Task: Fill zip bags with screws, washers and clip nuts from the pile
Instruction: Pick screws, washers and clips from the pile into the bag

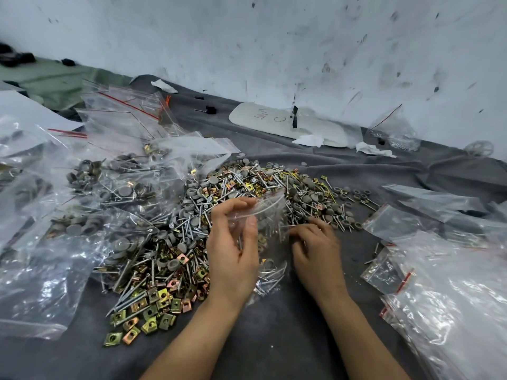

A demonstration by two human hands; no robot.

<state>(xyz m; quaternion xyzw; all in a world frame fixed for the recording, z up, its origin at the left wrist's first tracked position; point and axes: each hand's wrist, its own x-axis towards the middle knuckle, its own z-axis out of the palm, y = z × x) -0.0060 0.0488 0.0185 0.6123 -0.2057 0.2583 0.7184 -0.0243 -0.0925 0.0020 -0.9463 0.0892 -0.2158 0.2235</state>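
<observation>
1. Holding one clear zip bag [270, 212] up at the near edge of the pile [197, 215]. My left hand [233, 250] has it, thumb on the near side and fingers on the far side, pinching the bag's mouth.
2. Inside that bag there's a bunch of screws [270, 278] lying at the bottom, too tangled to count. I can also make out one of the grey washers [268, 263].
3. My right hand [315, 248] is just beside the bag on its right, fingers bent down at the pile's edge. It's blurry, so I can't tell if they're pinching anything.
4. The pile itself sits on a grey cloth [274, 338] and is long screws, grey washers and gold-ish clip nuts [153, 305], way too many to count. The clip nuts spill toward me on the near left.
5. Left of the pile is a heap of filled bags [109, 193], with washers and screws showing through the plastic. They overlap, so no clean count.
6. On the right is a stack of flat bags [444, 283] with red strips that look empty, also overlapping.
7. What I can count: two hands, one bag in hand, one white oval board [288, 124] lying by the wall.
</observation>
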